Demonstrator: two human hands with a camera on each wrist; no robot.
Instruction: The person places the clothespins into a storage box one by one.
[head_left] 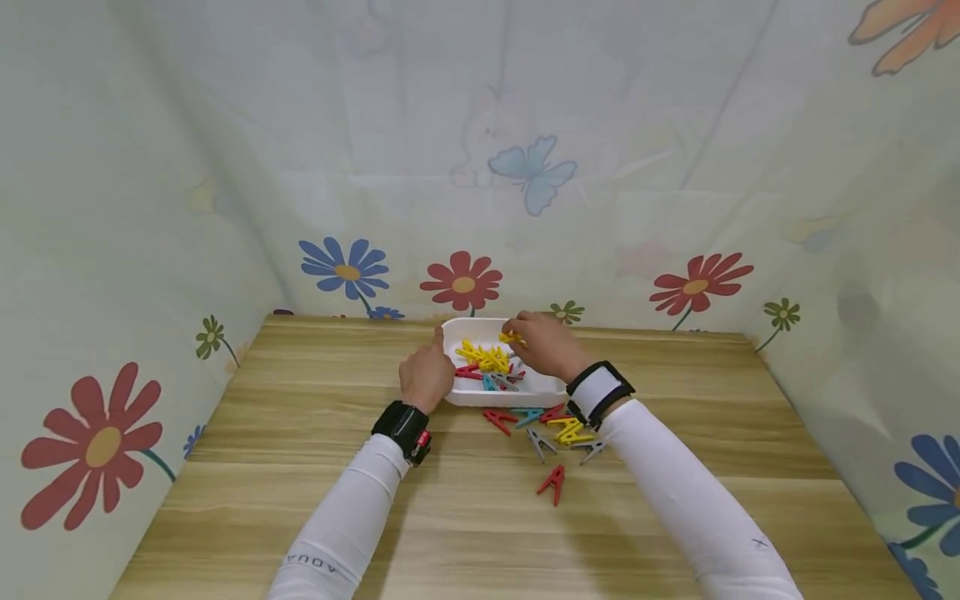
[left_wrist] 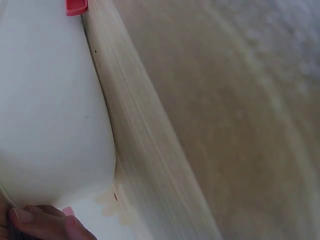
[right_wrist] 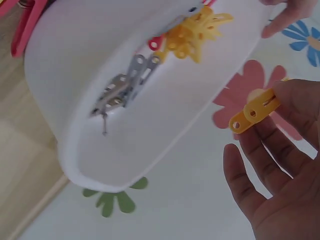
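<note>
A white plastic tray (head_left: pixel 502 400) stands near the table's back edge, holding a heap of yellow clothespins (head_left: pixel 486 358) with red, grey and teal ones in front. My left hand (head_left: pixel 426 377) grips the tray's left rim; its fingertips (left_wrist: pixel 42 220) show against the tray wall in the left wrist view. Above the tray's right part, my right hand (head_left: pixel 553 346) pinches one yellow clothespin (right_wrist: pixel 254 113) between thumb and fingers. The little finger of that hand stands apart.
In front of the tray, several loose clothespins lie on the wooden table (head_left: pixel 315 483): red (head_left: pixel 498 419), teal (head_left: pixel 528 417), yellow (head_left: pixel 572 431) and grey (head_left: pixel 542 444). One red clothespin (head_left: pixel 552 483) lies closest to me. A flower-printed curtain (head_left: pixel 465 208) rises behind the table.
</note>
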